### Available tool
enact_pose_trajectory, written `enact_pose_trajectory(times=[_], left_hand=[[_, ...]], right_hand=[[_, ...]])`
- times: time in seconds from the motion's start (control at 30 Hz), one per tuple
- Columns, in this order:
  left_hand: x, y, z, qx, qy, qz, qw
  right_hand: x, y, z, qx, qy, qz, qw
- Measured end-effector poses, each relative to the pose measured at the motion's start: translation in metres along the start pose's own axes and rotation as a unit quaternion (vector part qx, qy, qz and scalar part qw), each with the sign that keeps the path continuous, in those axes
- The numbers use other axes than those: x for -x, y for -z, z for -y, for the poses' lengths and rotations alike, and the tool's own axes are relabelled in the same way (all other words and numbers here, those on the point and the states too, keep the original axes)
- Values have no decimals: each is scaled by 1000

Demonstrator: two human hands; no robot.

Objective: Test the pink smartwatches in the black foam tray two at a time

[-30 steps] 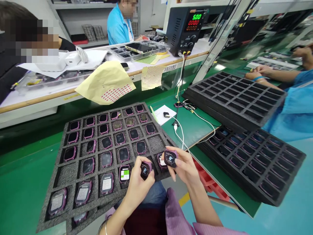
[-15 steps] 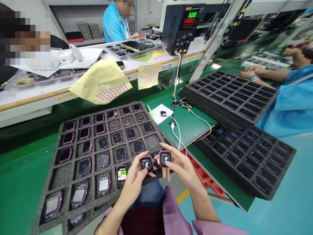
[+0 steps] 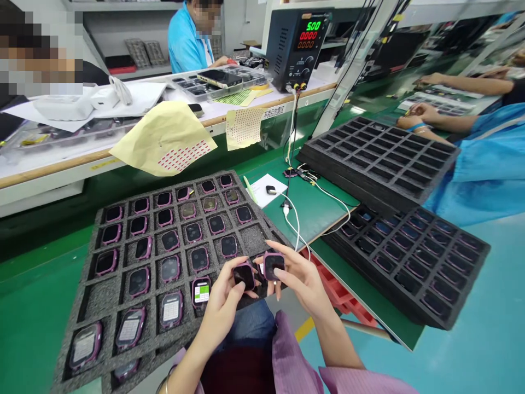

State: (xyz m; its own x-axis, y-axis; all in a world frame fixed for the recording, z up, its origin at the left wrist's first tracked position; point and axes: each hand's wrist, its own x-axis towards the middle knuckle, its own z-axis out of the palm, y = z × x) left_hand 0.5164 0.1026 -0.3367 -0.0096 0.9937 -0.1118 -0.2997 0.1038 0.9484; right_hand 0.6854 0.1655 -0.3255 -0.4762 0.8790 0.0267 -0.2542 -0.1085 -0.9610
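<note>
My left hand (image 3: 225, 293) is closed around a smartwatch body (image 3: 243, 275) with a purple case, its thumb on the dark screen. A second purple smartwatch body (image 3: 274, 265) sits in my right hand (image 3: 298, 276), also dark, with the thumb on its lower edge. Both are held side by side above the right front of a grey foam tray (image 3: 102, 293). That tray carries several more purple watch bodies in its square pockets. Just left of my left hand, one watch (image 3: 201, 292) shows a lit green and white screen. Another watch lies partly hidden behind my fingers.
Right of me, a foam tray of watches (image 3: 410, 257) lies below stacked black trays (image 3: 377, 156). White cables (image 3: 298, 221) cross the green table (image 3: 324, 216). A power supply (image 3: 297, 52) stands on the bench behind, near yellow sheets (image 3: 164, 137). Co-workers sit across and at right.
Both watch screens in my hands showed lit clock faces before and are dark now. My hands have hardly moved; the view has shifted slightly.
</note>
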Motion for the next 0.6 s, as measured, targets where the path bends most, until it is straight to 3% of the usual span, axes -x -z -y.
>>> enact_pose_trajectory(times=[0.13, 0.33, 0.47, 0.6], left_hand=[[0, -2, 1, -20, -7, -10, 1000], [2, -4, 11, -177, -51, -99, 978], [4, -3, 14, -242, -62, -89, 964], [3, -3, 10, -256, -60, -101, 960]], right_hand=[[1, -4, 2, 41, 9, -33, 999], [-1, -1, 4, -49, 4, 43, 998], [-5, 1, -2, -101, 17, 47, 994], [-7, 4, -7, -141, -11, 45, 989]])
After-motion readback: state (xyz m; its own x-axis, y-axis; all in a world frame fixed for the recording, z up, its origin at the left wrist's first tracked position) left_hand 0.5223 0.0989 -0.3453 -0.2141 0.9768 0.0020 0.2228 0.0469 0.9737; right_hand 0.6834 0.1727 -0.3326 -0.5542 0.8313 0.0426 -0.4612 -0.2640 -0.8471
